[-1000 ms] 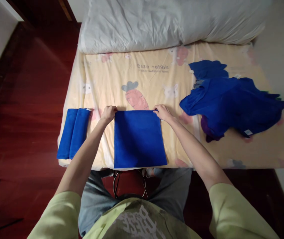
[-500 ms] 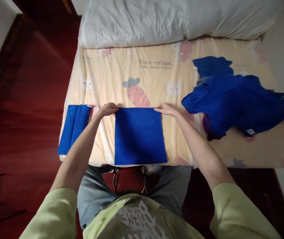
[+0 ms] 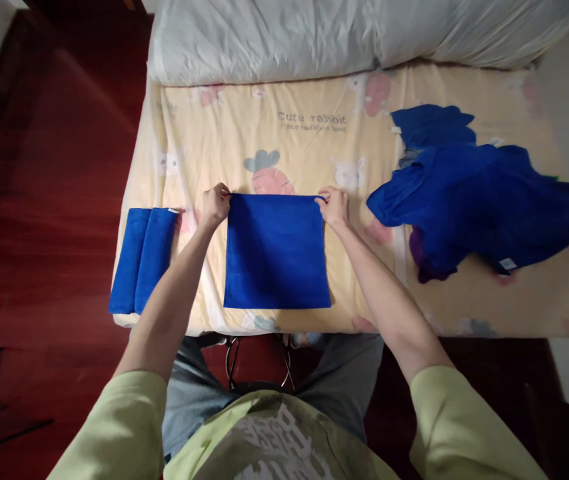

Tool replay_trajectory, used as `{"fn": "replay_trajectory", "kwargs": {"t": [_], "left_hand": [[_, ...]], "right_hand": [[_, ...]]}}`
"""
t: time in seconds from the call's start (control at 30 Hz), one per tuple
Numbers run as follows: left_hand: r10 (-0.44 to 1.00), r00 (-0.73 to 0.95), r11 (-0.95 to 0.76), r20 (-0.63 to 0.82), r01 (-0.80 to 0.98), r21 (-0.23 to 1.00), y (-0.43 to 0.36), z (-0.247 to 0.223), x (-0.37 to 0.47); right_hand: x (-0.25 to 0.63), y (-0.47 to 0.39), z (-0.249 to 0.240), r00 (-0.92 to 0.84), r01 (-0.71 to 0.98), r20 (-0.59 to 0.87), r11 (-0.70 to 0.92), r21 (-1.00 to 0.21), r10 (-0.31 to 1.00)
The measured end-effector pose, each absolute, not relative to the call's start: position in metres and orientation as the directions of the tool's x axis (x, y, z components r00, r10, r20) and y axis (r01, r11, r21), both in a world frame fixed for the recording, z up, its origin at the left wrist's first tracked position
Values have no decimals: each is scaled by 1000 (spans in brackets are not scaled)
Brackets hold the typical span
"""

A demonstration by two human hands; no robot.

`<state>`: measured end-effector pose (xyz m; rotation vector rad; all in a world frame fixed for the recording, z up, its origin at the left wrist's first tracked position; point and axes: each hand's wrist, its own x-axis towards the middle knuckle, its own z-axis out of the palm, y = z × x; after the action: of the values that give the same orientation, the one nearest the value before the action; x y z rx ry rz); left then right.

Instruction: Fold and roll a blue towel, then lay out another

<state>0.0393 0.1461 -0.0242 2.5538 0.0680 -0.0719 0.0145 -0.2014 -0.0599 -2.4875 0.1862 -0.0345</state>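
A square blue cloth (image 3: 276, 252) lies flat on the yellow carrot-print sheet (image 3: 294, 147) near the bed's front edge. My left hand (image 3: 215, 203) pinches its far left corner. My right hand (image 3: 333, 205) pinches its far right corner. Both arms reach forward over the bed edge from my green sleeves.
Two folded blue cloths (image 3: 142, 259) lie side by side at the bed's left edge. A heap of loose blue cloths (image 3: 474, 200) with a purple one beneath sits at the right. A white pillow (image 3: 344, 33) lies across the far end. Dark red floor is left of the bed.
Both hands have slid the square blue cloth away from me, so its near edge now rests on the sheet instead of hanging over the bed's front edge.
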Motion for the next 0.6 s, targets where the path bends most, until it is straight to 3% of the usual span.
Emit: {"fn": "replay_trajectory", "kwargs": {"t": [0.1,0.17,0.27,0.47,0.6], "left_hand": [[40,995,-870,95,-12,492,120,-32,8],[-128,980,-878,153,-184,442,105,-41,-19],[-300,948,-850,108,-316,420,92,-57,-47],[-237,971,-878,46,-234,417,85,-70,-62],[-452,891,-795,47,-427,430,69,-69,-106]], "right_hand": [[-14,-169,-58,994,-7,94,-874,-487,-60],[-35,-150,-60,992,111,105,-895,-431,72],[-55,-138,-69,976,218,71,-892,-396,206],[-61,-136,-72,988,148,31,-900,-410,148],[-103,-112,-61,976,211,52,-864,-456,211]]}}
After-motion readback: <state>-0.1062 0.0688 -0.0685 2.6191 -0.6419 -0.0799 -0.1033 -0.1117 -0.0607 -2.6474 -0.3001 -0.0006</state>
